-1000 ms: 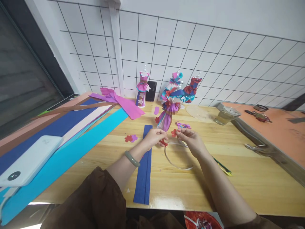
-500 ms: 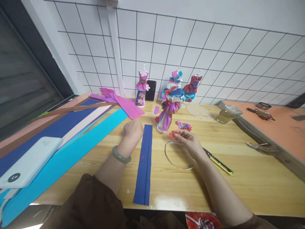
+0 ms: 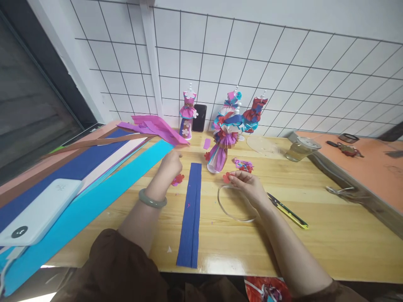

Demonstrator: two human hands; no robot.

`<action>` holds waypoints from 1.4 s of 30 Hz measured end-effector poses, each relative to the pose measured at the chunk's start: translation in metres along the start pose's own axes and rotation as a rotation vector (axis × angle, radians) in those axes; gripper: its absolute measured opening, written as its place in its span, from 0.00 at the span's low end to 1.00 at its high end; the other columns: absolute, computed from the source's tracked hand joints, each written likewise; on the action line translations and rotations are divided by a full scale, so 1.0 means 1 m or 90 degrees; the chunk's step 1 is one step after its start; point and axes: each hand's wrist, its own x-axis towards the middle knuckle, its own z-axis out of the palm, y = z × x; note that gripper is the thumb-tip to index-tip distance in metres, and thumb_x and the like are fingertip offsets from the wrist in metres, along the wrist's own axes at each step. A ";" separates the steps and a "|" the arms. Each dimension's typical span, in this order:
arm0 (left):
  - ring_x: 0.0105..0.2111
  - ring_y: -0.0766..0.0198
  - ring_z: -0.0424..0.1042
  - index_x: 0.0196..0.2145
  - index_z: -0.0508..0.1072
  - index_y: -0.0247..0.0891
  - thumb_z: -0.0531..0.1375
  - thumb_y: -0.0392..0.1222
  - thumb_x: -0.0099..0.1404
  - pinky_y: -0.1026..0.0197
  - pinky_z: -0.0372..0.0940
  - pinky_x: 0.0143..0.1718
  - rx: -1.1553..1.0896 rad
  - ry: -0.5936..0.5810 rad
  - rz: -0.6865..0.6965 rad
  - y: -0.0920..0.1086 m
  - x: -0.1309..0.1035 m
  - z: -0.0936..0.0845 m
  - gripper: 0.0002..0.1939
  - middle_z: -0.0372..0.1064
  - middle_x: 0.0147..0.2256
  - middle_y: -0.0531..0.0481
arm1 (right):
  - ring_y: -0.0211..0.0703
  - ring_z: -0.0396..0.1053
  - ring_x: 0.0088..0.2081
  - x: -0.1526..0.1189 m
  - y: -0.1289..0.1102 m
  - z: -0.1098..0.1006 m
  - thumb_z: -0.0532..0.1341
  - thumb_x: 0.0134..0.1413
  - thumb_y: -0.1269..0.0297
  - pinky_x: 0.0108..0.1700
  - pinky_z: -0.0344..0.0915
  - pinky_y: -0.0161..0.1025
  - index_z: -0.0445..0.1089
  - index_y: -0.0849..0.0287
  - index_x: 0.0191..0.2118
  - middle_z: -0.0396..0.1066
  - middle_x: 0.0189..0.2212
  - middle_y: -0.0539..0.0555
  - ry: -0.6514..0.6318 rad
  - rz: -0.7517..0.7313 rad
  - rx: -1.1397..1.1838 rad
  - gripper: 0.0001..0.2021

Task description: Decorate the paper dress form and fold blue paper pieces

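Note:
Between the fingertips of my right hand [image 3: 247, 184] is a red paper flower [image 3: 226, 178], held just above the table near the base of a small mannequin in a crepe-paper dress [image 3: 220, 151]. My left hand [image 3: 171, 162] is closed near the edge of the pink crepe paper [image 3: 170, 133]; its fingertips are turned away, and what they grip is hidden. Beside that wrist lie red and pink paper flowers [image 3: 178, 180]. A folded dark blue strip [image 3: 190, 218] runs lengthwise between my hands. A thin pale cord loop [image 3: 221, 204] lies by my right hand.
Three more dressed mannequins and a phone [image 3: 199, 118] stand by the tiled wall. Paper strips and a white power bank [image 3: 40, 212] cover the left side. To the right are black-and-yellow snips [image 3: 291, 213], a lidded cup [image 3: 300, 150] and an orange surface [image 3: 371, 167].
My left hand has moved slightly left and away from me, revealing the red and pink flowers beside it. The pink crepe paper's end has shifted back. My right hand has barely moved.

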 end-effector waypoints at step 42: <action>0.23 0.72 0.69 0.26 0.67 0.28 0.55 0.24 0.54 0.72 0.66 0.27 -0.915 -0.420 -0.259 0.006 -0.022 0.097 0.05 0.68 0.22 0.48 | 0.34 0.64 0.24 0.013 0.005 0.021 0.65 0.37 0.58 0.30 0.61 0.34 0.69 0.59 0.29 0.69 0.25 0.50 0.034 -0.046 0.040 0.12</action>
